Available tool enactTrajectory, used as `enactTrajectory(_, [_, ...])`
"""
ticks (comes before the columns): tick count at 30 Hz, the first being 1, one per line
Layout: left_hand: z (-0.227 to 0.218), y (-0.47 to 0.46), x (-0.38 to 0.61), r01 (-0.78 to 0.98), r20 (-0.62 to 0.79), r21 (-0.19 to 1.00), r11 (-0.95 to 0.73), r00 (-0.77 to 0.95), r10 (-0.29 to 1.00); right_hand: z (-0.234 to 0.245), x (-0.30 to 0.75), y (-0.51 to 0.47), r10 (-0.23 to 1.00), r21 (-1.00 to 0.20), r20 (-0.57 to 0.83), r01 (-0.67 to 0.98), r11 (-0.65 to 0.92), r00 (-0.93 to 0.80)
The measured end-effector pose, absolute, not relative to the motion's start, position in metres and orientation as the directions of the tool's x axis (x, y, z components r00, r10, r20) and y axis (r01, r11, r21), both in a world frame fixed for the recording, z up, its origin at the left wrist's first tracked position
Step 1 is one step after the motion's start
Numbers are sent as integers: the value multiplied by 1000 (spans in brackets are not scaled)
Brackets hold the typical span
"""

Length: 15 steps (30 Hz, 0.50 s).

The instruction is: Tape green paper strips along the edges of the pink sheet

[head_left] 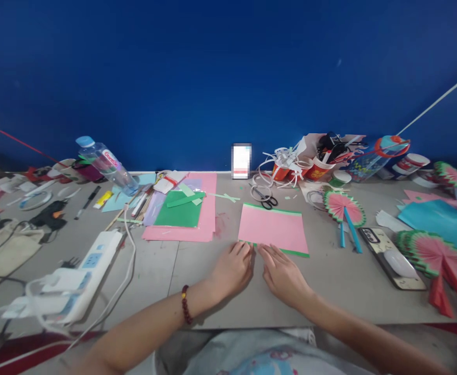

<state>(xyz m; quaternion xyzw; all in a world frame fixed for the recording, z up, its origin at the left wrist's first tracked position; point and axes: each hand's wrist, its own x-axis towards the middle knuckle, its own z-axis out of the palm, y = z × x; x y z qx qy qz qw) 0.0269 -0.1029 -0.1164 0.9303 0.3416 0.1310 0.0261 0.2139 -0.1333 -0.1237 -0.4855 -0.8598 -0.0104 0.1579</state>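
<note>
A pink sheet of paper (273, 229) with green strips along its far and near edges lies flat on the table. My left hand (233, 266) is at its near left corner, fingers curled together with their tips on the edge. Beside it, my right hand (285, 272) rests with fingers stretched over the near edge and the green strip (296, 253). The fingers hide part of that strip. Black-handled scissors (267, 202) lie just past the sheet's far edge.
Left are a stack of pink paper (208, 208) with a green pack (181, 211), a tilted bottle (109, 164) and a power strip (91, 276). Right are paper fans (345, 208), a phone (384, 250) and red cups (318, 169). A lit screen (241, 160) stands at the blue wall.
</note>
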Motion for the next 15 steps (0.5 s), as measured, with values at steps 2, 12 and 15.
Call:
enactTrajectory(2, [-117, -104, 27, 639, 243, 125, -759, 722, 648, -125, 216, -135, 841, -137, 295, 851, 506, -453])
enactTrajectory(12, [-121, -104, 25, 657, 217, 73, -750, 724, 655, -133, 234, -147, 861, -87, 339, 898, 431, -380])
enactTrajectory(15, [-123, -104, 25, 661, 207, 87, -745, 720, 663, -134, 241, -151, 880, -87, 326, 916, 392, -346])
